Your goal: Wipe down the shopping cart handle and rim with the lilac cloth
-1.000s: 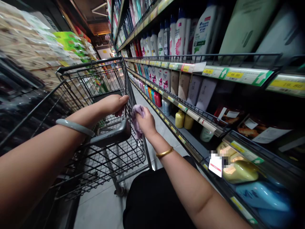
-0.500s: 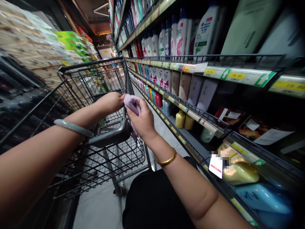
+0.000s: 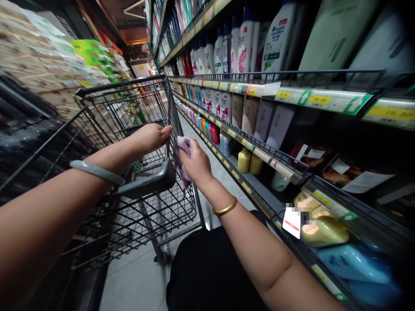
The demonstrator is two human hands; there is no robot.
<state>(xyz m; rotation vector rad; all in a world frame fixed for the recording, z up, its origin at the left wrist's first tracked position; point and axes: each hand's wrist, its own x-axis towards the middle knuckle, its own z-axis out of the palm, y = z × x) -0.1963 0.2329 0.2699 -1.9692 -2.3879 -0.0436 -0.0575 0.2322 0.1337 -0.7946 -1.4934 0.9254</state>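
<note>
My left hand [image 3: 152, 137] is curled over the right rear corner of a black wire shopping cart [image 3: 129, 129], near its grey handle [image 3: 145, 181]. A pale green bangle sits on that wrist. My right hand [image 3: 196, 164] is closed on a crumpled pale purple cloth [image 3: 182, 149] and presses it against the cart's upright corner bar, just right of the left hand. A gold bangle is on my right wrist. The cart's basket looks empty.
Store shelves [image 3: 259, 151] run along the right with shampoo bottles [image 3: 243, 43], boxes and price tags. Stacked packaged goods [image 3: 48, 73] line the left. The grey tiled aisle floor [image 3: 139, 280] stretches ahead past the cart.
My right hand with the cloth slid up the cart's corner bar towards the left hand, then back down a little. The left hand kept its grip.
</note>
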